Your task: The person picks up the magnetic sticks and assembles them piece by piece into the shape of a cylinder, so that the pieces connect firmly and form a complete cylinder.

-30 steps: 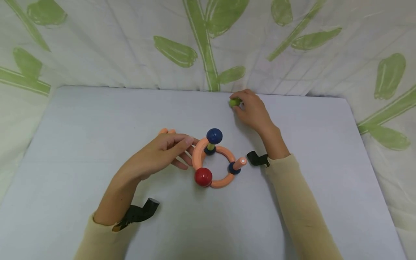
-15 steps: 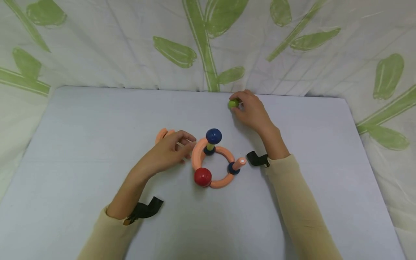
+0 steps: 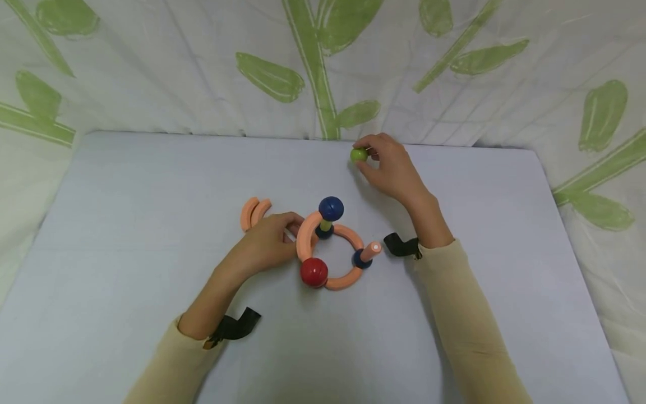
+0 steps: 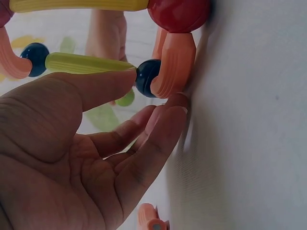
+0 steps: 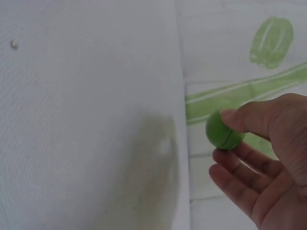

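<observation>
A magnetic stick-and-ball structure [image 3: 344, 280] stands mid-table, its curved orange sticks forming a ring joined by red and blue balls. Upright sticks rise from it, one capped by a blue ball [image 3: 331, 209]. My left hand [image 3: 262, 241] is at its left side, fingertips partly hidden behind an orange curve. In the left wrist view, the thumb lies against the yellow-green stick [image 4: 86, 63] beside a lower blue ball [image 4: 147, 78], and the fingers curl in below the orange curved stick [image 4: 177, 67]. My right hand [image 3: 391, 165] pinches a green ball [image 5: 221, 130] between thumb and fingers near the far edge.
Two loose curved orange sticks [image 3: 249, 213] lie side by side behind the left hand. The white table [image 3: 151, 185] ends at a hanging curtain [image 3: 176, 73] with green leaf prints. A black wrist camera [image 3: 401, 245] juts from the right cuff, close to the structure.
My left hand has drawn back slightly from the structure, then come in again with fingers curled at its left side. The right hand has shifted the green ball slightly left and away.
</observation>
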The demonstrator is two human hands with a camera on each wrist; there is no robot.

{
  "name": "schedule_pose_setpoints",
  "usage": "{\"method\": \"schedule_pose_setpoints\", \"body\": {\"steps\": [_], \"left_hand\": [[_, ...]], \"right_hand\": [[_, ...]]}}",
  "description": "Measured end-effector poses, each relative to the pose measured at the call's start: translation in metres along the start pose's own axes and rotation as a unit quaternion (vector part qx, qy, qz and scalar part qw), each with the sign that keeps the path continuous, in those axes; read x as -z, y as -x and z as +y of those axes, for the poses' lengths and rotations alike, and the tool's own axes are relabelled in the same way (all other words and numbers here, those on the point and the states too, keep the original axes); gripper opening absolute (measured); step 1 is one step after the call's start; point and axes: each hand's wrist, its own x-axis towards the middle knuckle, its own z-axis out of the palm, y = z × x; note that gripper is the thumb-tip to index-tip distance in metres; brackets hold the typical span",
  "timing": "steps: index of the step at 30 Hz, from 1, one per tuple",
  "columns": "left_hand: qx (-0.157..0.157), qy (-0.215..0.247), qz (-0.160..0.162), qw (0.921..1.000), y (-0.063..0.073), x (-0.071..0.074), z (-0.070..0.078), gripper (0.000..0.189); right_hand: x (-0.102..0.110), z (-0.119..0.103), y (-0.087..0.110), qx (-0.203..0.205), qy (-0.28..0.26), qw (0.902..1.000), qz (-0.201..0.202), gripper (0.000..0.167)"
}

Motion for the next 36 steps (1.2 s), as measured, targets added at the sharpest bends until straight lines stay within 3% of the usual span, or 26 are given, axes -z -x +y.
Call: {"method": "schedule_pose_setpoints", "body": {"steps": [13,22,26,30,36], "left_hand": [[0.008,-0.007,-0.010,0.9999,-0.002,-0.007,-0.002,0.030],[0.012,-0.011,-0.010,0.9998,-0.001,-0.007,0.000,0.023],[0.017,-0.016,-0.003,0.9997,0.002,-0.007,-0.002,0.022],[0.023,-0.013,-0.002,0.9997,0.003,-0.006,-0.004,0.020],[0.008,-0.014,-0.009,0.9998,-0.002,-0.009,-0.001,0.021]], "right_hand": [[0.026,-0.043,0.037,0.055,-0.060,0.9957,0.045,0.038],[0.042,-0.064,0.095,0.104,-0.090,0.9886,0.060,0.036],[0.046,-0.073,0.119,0.126,-0.116,0.9842,0.046,0.040],[0.047,-0.080,0.136,0.144,-0.126,0.9811,0.028,0.047],[0.049,-0.080,0.150,0.179,-0.122,0.9750,0.048,0.052]]}}
